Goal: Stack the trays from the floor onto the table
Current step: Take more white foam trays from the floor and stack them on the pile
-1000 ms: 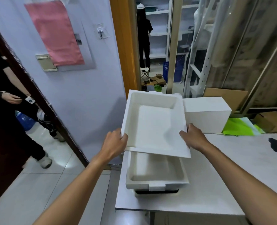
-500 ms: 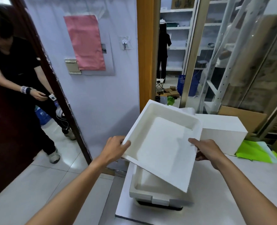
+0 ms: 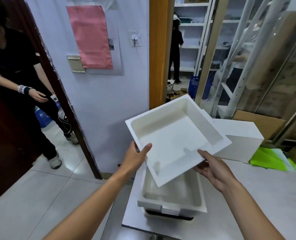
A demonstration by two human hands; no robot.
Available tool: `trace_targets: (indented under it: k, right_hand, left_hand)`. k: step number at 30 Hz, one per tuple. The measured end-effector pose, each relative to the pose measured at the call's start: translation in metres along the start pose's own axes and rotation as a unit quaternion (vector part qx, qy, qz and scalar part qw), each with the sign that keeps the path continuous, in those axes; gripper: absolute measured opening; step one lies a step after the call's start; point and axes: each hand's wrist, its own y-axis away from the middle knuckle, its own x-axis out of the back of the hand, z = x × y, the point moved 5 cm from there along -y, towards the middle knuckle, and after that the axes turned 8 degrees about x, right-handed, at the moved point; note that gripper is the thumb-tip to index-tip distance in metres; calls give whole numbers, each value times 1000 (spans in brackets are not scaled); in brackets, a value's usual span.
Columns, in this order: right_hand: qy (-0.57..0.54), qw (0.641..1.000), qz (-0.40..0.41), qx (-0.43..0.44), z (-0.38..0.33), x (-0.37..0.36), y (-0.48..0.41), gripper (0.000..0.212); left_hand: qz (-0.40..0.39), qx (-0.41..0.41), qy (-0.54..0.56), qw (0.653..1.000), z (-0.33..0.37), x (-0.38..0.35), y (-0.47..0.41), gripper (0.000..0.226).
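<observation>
Mid-stack. I hold one white foam tray [image 3: 175, 141] in the air, rotated and tilted, above the tray stack [image 3: 171, 196] near the table [image 3: 258, 201] corner. My left hand [image 3: 136, 156] pinches its left rim, thumb on top; my right hand [image 3: 213, 168] cups the near-right edge, fingers underneath. Left to do: square it and drop it on.

Count: one tray held; one open tray tops the stack, layers below unclear. One white foam box [image 3: 239, 141] sits behind. No floor trays visible.

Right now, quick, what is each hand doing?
Left hand: closed on the white foam tray, gripping its left edge.
Right hand: holding the same tray's near right edge, fingers underneath.
</observation>
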Motion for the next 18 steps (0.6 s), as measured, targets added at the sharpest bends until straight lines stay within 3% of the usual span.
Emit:
trace_targets:
  k: [3,7,11,18]
  right_hand:
    - [22,1000,-17,-9,8,-9,11,27]
    - [80,995,-25,-49,19,-7,24,38]
    - [181,982,13,-60,20,18,21,53]
    - [306,950,52,41,-31,38,-3,53]
  left_hand:
    - [20,12,52,998,-7,-16,11,26]
    - [38,41,99,994,-10,-19,18,35]
    - [40,53,80,995,-5,-6,10,36]
    - [-1,55,16,998,10,17,-2,32]
